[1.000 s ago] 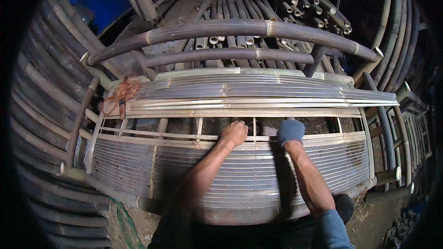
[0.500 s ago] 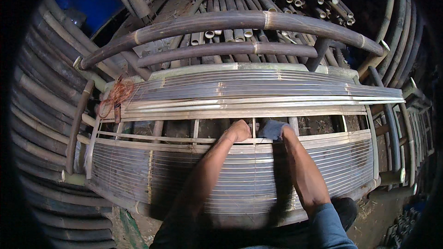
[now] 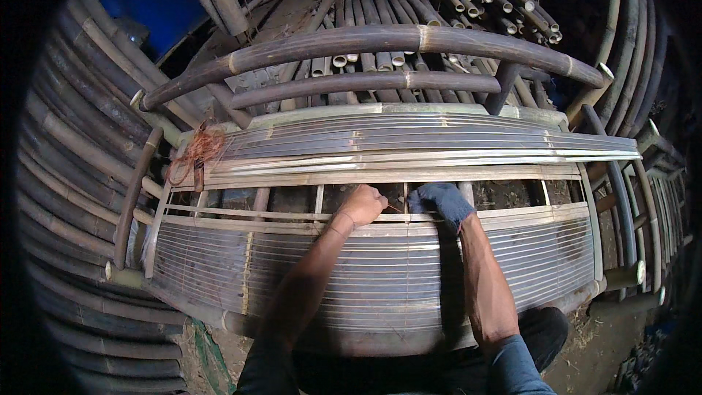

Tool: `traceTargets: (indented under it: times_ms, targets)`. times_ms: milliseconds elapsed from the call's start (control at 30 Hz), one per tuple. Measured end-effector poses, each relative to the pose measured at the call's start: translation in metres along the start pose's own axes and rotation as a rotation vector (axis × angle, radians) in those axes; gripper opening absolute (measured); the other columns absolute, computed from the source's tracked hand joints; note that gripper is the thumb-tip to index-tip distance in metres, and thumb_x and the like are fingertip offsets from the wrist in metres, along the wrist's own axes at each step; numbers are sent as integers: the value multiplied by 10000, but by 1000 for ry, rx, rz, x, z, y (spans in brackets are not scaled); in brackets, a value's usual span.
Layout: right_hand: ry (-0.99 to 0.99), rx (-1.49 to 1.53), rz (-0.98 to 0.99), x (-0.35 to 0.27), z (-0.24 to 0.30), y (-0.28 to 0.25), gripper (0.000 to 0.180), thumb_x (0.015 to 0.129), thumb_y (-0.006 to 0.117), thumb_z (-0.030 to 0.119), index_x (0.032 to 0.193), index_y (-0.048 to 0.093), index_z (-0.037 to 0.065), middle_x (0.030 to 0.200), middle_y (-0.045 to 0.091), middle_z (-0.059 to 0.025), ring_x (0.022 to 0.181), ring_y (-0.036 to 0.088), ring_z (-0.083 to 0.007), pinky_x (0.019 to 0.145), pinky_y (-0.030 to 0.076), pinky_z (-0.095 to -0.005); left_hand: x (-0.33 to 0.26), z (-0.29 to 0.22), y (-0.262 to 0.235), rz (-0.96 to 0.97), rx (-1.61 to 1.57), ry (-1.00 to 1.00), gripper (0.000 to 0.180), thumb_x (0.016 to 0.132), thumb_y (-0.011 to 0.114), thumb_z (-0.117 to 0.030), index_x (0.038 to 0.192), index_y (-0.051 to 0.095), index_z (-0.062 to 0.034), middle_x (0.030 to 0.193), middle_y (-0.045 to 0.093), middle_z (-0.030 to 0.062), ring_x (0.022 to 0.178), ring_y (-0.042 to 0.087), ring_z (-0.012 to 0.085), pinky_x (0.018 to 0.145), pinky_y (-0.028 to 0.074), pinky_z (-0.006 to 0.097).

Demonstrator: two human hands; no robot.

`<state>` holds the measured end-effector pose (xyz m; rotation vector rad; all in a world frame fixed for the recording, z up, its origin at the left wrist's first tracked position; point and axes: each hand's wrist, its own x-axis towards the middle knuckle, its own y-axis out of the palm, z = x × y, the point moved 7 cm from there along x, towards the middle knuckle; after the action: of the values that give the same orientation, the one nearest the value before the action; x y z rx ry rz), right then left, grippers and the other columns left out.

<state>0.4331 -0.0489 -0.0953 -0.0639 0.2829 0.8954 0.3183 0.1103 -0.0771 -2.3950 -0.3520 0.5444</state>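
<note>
My left hand, bare, is closed with its fingers pinched at a thin orange cord over the gap in a bamboo bench seat. My right hand wears a dark grey-blue glove; its fingers are curled, and what they grip is hidden. Between both hands runs a narrow crosspiece. Just nearer to me lie the long, evenly spaced bamboo slats of the seat, with a pale loose-looking strip along their far edge. Beyond the gap, more long pale strips rest across the frame.
A tangle of orange cord lies at the bench's left end beside a brown-handled tool. A dark bamboo backrest rail arches behind. Bamboo poles are stacked at the back, and bamboo pieces line the left side.
My hands have drawn slightly apart, the left moving a little left and the gloved right turning with more of its back showing. The view has shifted slightly.
</note>
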Motion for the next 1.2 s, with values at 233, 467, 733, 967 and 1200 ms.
traceTargets:
  times_ms: [233, 467, 733, 967, 1200]
  targets:
    - [-265, -541, 233, -1, 1, 30, 233, 874, 595, 111, 1062, 713, 43, 993, 728, -135, 876, 679, -249, 831, 535, -332, 5, -6, 28, 214, -360, -63, 315, 861, 609, -269, 913, 707, 26, 759, 665, 69, 697, 587, 156, 654, 481, 307]
    - [240, -1189, -167, -108, 34, 9, 407, 884, 553, 426, 1137, 681, 134, 1131, 674, -195, 1062, 632, -400, 934, 500, -471, -16, 12, 20, -193, 373, 210, 384, 981, 479, -383, 1066, 701, -82, 1008, 704, 165, 1023, 646, 350, 901, 462, 484]
    - [307, -759, 74, -211, -7, 17, 355, 880, 647, 444, 995, 749, 124, 1147, 672, -197, 1017, 652, -365, 888, 514, -386, -14, 14, 66, 48, 304, 147, 435, 1004, 409, -466, 1045, 693, -140, 1035, 708, 134, 1015, 636, 342, 960, 359, 503]
    - [-397, -212, 69, -198, 49, 23, 188, 844, 692, 218, 781, 730, 45, 1298, 606, -196, 1128, 610, -283, 997, 462, -401, -15, 12, 64, 38, 356, 114, 408, 996, 423, -446, 1096, 703, -166, 1068, 710, 119, 1064, 630, 293, 990, 326, 459]
    - [-210, 107, -195, -108, 104, -11, 265, 911, 563, 207, 818, 712, 9, 1027, 709, -199, 755, 676, -248, 857, 523, -464, -15, 11, 64, 33, 388, 96, 420, 993, 407, -454, 1059, 696, -158, 1083, 706, 97, 1059, 622, 295, 1006, 316, 474]
